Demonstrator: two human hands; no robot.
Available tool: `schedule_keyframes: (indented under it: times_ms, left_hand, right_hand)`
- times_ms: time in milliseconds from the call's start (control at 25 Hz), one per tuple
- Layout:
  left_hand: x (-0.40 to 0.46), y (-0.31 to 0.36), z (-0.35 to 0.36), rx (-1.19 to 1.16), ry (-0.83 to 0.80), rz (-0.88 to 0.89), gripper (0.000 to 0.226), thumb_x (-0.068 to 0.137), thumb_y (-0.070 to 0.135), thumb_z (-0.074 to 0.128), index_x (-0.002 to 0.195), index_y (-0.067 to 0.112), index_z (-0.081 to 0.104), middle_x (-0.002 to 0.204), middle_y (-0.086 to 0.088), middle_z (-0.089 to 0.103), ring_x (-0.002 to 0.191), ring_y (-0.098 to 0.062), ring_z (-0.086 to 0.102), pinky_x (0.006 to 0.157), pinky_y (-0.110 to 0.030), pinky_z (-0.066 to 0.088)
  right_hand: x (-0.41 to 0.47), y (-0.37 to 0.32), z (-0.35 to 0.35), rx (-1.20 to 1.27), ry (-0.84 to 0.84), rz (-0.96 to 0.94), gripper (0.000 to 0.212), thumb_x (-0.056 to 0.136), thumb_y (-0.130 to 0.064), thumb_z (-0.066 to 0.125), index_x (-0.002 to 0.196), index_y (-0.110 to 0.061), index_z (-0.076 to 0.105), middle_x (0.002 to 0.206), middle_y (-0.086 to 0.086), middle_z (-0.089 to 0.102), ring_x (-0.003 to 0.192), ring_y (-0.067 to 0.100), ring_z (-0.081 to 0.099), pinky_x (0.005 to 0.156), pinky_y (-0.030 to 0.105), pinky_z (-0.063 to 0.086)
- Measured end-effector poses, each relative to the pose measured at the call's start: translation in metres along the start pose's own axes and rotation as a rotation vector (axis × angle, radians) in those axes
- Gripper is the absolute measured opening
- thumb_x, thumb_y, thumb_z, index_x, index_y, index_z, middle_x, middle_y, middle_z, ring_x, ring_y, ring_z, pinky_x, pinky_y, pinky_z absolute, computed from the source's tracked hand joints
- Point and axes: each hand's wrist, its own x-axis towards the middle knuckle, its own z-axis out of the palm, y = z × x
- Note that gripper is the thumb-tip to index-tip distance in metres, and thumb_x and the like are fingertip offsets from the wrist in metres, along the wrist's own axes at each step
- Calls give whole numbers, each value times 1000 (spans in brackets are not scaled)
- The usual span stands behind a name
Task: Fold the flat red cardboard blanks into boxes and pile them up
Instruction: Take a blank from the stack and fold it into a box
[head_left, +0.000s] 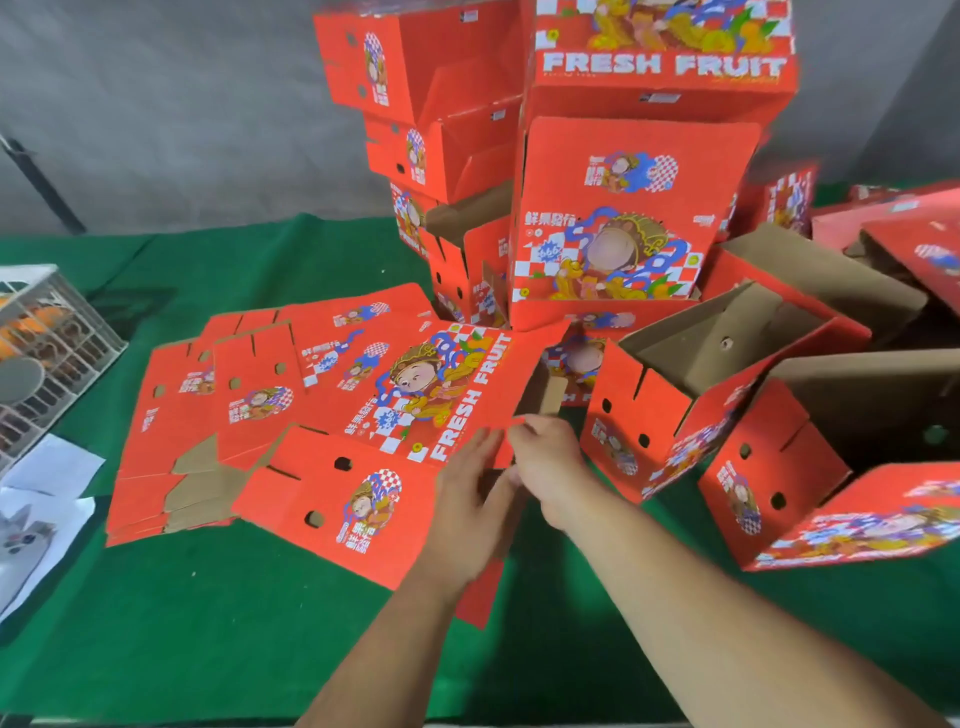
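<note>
The flat red cardboard blank (374, 483), glossy printed corrugated board with punched holes and a brown unprinted underside, lies partly lifted at the near edge of a stack of flat blanks (208, 415). The left hand (470, 499) rests on its right end with fingers extended; the right hand (545, 460), just beside it, pinches the blank's edge flap between thumb and fingers. To the right, folded boxes (691, 410) lie open on their sides, brown inside. Behind, a pile of folded boxes (613, 208) stands tall. All rest on a green cloth-covered table (249, 623). A white wire crate (47, 353) and paper sheets (41, 509) sit left. A grey wall (156, 104) stands behind.
</note>
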Motion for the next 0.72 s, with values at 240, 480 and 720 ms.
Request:
schedule_keyframes:
  times_ms: [240,480,720]
  left_hand:
    - [-55,-62,-5,467,-33,-394,145,41,106,57,157,57,-15,169,9,-28,155,-25,-10,122,-58,9]
    - [-31,-57,9,-56,-136,-242,103,93,23,78,165,29,6,166,0,33,153,-11,32,126,-45,29]
    - [-3,-33,-45,-43,603,-248,69,86,22,84,143,5,48,136,-22,56,129,-37,51,119,-52,35]
  right_hand:
    - [-11,18,-6,-99,41,-220,32,105,-11,43,113,-18,73,102,-1,76,96,17,71,88,35,57]
    - [4,-4,-41,-252,203,-473,27,106,-3,45,119,-9,68,100,0,65,92,18,60,76,23,37]
    - [7,-51,-103,-512,206,-671,25,106,-3,46,121,-4,66,117,17,69,109,34,63,93,38,48]
